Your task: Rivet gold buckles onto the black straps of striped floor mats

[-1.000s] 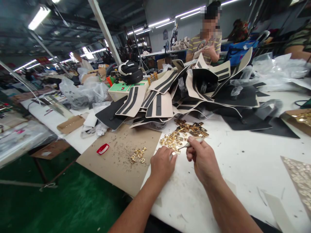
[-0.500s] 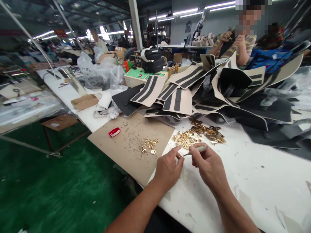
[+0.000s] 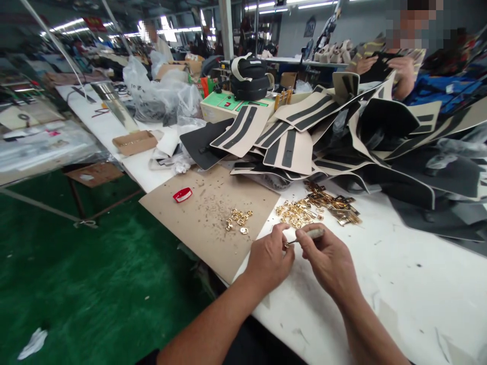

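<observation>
My left hand point(image 3: 271, 256) is closed, pinching a small gold metal fitting point(image 3: 288, 244) between thumb and fingers. My right hand point(image 3: 330, 256) is wrapped round the pale handle of a screwdriver point(image 3: 315, 233). Its thin shaft points left and meets the fitting; the tip itself is too small to make out. Just beyond both hands lies a pile of gold rings and fittings point(image 3: 294, 213). Gold buckle-like plates point(image 3: 337, 203) adjoin it on the right. A smaller group of gold fittings point(image 3: 239, 218) rests on the brown board point(image 3: 182, 218) to the left.
A red oval object point(image 3: 183, 195) lies on the board. Beige and black striped panels point(image 3: 289, 152) are heaped across the back of the white table point(image 3: 399, 294). Behind them stands a green-topped machine point(image 3: 216, 104). A co-worker point(image 3: 403, 66) is at the back right, holding black material.
My view has shifted slightly, so the table contents appear higher and a little to the right. The screwdriver shaft now meets the fitting in my left hand. The co-worker's hands have lowered.
</observation>
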### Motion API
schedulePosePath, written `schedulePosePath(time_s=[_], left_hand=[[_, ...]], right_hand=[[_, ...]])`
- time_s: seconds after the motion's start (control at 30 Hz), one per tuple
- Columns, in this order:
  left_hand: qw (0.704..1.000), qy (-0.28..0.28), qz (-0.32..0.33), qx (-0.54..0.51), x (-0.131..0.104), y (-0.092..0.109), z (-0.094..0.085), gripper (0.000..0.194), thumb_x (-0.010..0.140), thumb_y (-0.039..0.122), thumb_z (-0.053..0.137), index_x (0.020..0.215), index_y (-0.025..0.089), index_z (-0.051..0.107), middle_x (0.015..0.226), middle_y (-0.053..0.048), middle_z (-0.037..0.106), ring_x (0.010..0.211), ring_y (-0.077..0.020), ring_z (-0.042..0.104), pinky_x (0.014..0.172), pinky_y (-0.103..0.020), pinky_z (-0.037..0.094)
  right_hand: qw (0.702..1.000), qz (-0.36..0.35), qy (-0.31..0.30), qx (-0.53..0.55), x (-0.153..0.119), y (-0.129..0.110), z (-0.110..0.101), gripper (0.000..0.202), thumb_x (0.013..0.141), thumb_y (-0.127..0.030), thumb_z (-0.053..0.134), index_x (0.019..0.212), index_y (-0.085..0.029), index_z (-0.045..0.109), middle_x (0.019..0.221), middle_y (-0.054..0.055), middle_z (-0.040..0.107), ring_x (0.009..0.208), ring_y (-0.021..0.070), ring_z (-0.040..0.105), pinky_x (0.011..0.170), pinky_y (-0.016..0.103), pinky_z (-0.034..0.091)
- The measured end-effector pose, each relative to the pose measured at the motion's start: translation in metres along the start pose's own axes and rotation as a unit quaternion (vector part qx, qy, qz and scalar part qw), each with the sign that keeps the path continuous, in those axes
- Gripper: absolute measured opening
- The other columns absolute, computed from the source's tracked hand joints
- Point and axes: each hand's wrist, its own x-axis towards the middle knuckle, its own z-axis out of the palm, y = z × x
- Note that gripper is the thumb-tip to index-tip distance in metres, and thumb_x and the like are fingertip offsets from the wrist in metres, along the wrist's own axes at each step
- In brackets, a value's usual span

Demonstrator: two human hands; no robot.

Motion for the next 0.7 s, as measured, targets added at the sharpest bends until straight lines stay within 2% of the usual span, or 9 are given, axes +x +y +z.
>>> schedulePosePath(time_s=[0.27,0.47,0.57,0.7], left_hand=[[1.0,-0.005,0.001,0.01,0.0,0.002,-0.002,0.048,0.093,0.026,0.057,0.139,0.025,0.043,0.084,0.002,0.072,0.074,-0.0214,0.071,0.071,-0.033,0.051],[1.0,-0.011,0.002,0.018,-0.001,0.001,-0.001,0.052,0.093,0.026,0.057,0.143,0.025,0.041,0.082,0.004,0.072,0.073,-0.0208,0.07,0.073,-0.033,0.051],[0.999,-0.007,-0.003,0.032,-0.001,0.002,-0.001,0.056,0.09,0.022,0.059,0.144,0.025,0.04,0.083,0.004,0.071,0.073,-0.0204,0.07,0.072,-0.033,0.051],[0.998,-0.01,-0.016,0.054,-0.004,0.006,-0.011,0.059,0.087,0.019,0.06,0.143,0.025,0.042,0.082,0.005,0.069,0.072,-0.0185,0.069,0.071,-0.031,0.049]], right_hand=[[0.999,-0.026,-0.003,-0.027,-0.001,0.0,0.002,0.029,0.092,-0.051,0.064,0.085,-0.023,0.065,0.064,-0.005,0.061,0.056,0.0136,0.055,0.058,0.026,0.044],[0.996,-0.059,-0.011,-0.07,-0.002,-0.001,0.001,0.027,0.093,-0.048,0.062,0.083,-0.023,0.064,0.063,-0.005,0.057,0.054,0.0125,0.05,0.056,0.026,0.04],[0.999,-0.031,0.005,-0.044,-0.003,-0.005,-0.006,0.028,0.093,-0.048,0.063,0.082,-0.023,0.064,0.06,-0.005,0.057,0.054,0.0132,0.051,0.057,0.027,0.04],[0.996,0.033,0.076,0.046,-0.001,-0.007,-0.016,0.032,0.093,-0.051,0.065,0.079,-0.022,0.063,0.057,-0.004,0.057,0.057,0.0145,0.053,0.059,0.028,0.042]])
